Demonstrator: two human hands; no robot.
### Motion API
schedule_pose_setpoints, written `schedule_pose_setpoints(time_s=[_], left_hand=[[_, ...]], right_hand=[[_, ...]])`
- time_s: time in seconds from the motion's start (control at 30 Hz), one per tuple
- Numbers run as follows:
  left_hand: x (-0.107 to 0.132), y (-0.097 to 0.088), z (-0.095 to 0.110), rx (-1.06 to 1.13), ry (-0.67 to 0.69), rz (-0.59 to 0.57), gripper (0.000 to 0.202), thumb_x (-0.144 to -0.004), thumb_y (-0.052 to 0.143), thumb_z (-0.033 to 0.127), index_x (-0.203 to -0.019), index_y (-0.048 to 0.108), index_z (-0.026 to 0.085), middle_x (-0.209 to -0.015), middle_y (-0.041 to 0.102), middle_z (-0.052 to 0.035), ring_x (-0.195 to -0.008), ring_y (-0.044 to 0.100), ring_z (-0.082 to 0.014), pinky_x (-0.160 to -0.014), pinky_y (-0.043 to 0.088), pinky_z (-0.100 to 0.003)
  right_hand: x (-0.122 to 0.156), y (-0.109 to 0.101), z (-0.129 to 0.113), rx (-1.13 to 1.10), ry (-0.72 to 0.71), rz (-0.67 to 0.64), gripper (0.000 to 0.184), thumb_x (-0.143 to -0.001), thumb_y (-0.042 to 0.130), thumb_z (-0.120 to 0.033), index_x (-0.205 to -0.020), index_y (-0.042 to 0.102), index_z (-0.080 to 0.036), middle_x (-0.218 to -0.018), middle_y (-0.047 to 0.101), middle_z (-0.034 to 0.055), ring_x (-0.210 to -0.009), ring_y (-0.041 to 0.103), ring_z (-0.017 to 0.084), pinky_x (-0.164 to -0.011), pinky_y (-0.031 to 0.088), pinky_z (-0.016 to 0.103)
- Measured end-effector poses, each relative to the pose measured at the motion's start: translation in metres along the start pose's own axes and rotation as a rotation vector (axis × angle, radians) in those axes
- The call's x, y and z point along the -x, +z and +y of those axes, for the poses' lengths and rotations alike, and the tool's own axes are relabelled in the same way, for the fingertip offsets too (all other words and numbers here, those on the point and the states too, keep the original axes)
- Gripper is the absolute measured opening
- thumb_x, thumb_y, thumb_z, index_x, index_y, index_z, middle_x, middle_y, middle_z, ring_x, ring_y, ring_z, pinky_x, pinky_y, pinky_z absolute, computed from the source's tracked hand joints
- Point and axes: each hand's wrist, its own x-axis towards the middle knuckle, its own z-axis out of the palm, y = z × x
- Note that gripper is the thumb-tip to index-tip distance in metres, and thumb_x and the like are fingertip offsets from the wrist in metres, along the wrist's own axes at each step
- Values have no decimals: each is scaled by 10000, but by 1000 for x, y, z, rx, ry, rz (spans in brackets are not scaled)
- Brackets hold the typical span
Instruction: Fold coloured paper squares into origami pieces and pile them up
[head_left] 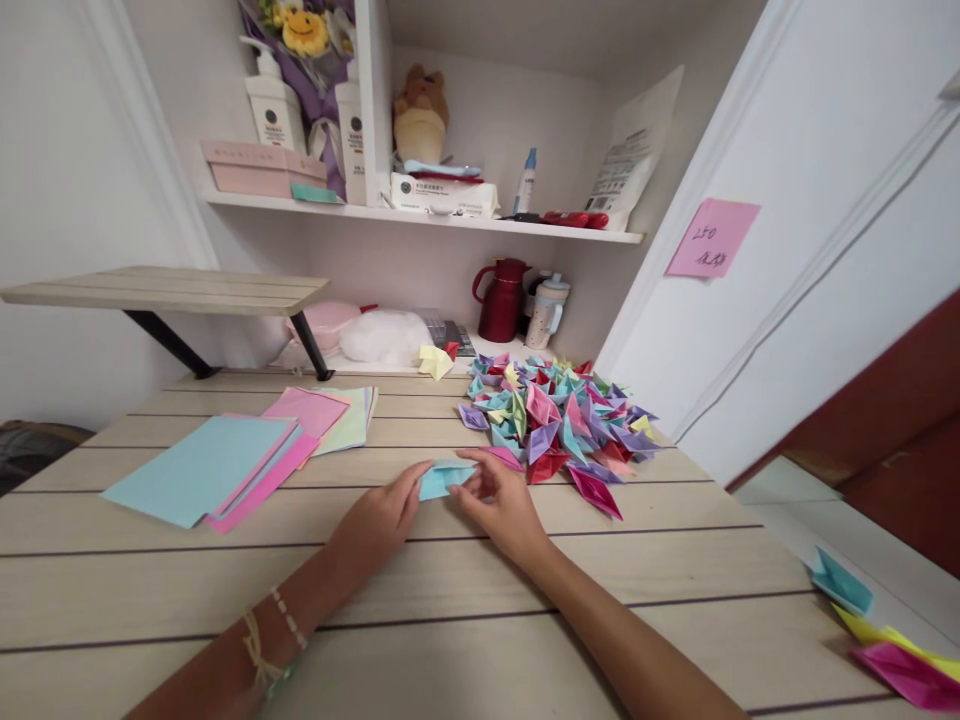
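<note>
A small folded piece of light blue paper (442, 481) is held just above the wooden tabletop. My left hand (388, 505) pinches its left end. The fingers and thumb of my right hand (501, 500) close on its right end. Just beyond my right hand lies a large pile of folded paper boats (551, 425) in many colours, a magenta one (596, 491) at its near edge. Stacked flat to the left are square sheets of coloured paper, a light blue sheet (191, 470) and a bright pink sheet (270, 480) among them.
A raised wooden stand (172, 288) with black legs covers the back left. Behind the table are a red jug (504, 300), a patterned cup (547, 312) and a white shelf (525, 230). More folded boats (911, 672) lie at the right edge. A yellow folded paper (435, 362) sits at the back.
</note>
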Motion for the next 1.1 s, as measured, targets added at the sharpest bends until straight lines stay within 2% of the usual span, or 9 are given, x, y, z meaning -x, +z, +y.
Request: schedule_pose_setpoints(time_s=[0.13, 0.23, 0.37, 0.47, 0.53, 0.67, 0.77, 0.87, 1.1], left_hand=[[1, 6, 10, 175, -50, -19, 383, -811, 462, 267, -1189, 459, 206, -757, 688, -42, -640, 625, -195, -655, 454, -272], [1, 12, 11, 400, -107, -46, 404, -810, 475, 274, -1191, 384, 178, -800, 681, -62, -681, 624, -185, -682, 455, -278], [0, 16, 5, 548, -158, -39, 380, -813, 479, 276, -1166, 369, 188, -834, 670, -63, -764, 624, -184, -746, 442, -296], [-1, 15, 3, 634, -158, -27, 362, -815, 471, 278, -1156, 385, 191, -876, 667, -64, -823, 622, -185, -803, 428, -312], [-1, 13, 4, 618, -162, -39, 354, -821, 460, 285, -1157, 409, 188, -876, 673, -59, -822, 620, -182, -800, 430, -306], [-3, 4, 10, 413, -123, -63, 343, -818, 469, 294, -1146, 506, 202, -827, 684, -30, -776, 615, -180, -733, 449, -274], [-4, -1, 9, 315, -59, -22, 327, -795, 508, 284, -1107, 582, 216, -962, 678, -39, -834, 616, -189, -778, 452, -274], [-5, -2, 4, 350, -66, 1, 283, -772, 546, 272, -1030, 638, 203, -998, 677, -50, -838, 625, -196, -782, 467, -278], [-8, 0, -5, 554, -70, 53, 79, -706, 631, 230, -715, 677, 166, -787, 678, -43, -762, 614, -186, -703, 488, -262]], right_hand=[[-1, 5, -1, -56, 15, 95, 481, -679, 605, -181, -1146, 487, -182, -827, 629, 38, -632, 591, 133, -574, 497, 251], [0, 5, -7, -42, -45, 111, 371, -702, 577, -159, -1071, 546, -188, -862, 652, 56, -721, 613, 163, -634, 514, 283], [1, 4, -12, 16, -170, 74, 173, -738, 557, -159, -868, 658, -215, -897, 659, 65, -836, 602, 198, -698, 514, 319], [1, 5, -8, -50, -142, 48, 149, -743, 580, -200, -853, 678, -222, -983, 648, 73, -853, 602, 208, -684, 522, 323], [1, 5, -5, -110, -74, 19, 153, -744, 594, -237, -868, 681, -218, -932, 670, 69, -779, 621, 200, -665, 525, 326], [-1, 2, -4, -142, 19, 33, 165, -731, 621, -285, -864, 697, -222, -795, 698, 48, -685, 625, 191, -644, 514, 326], [-2, -1, -7, -217, 45, 18, 166, -718, 637, -292, -854, 700, -219, -758, 696, 40, -660, 626, 182, -618, 506, 305], [-3, -3, -8, -318, 66, -24, 160, -702, 655, -301, -823, 698, -205, -676, 681, 27, -611, 616, 166, -579, 495, 283], [-2, -3, -8, -342, 120, -71, 147, -669, 689, -321, -722, 683, -184, -663, 664, 20, -602, 593, 146, -573, 463, 257]])
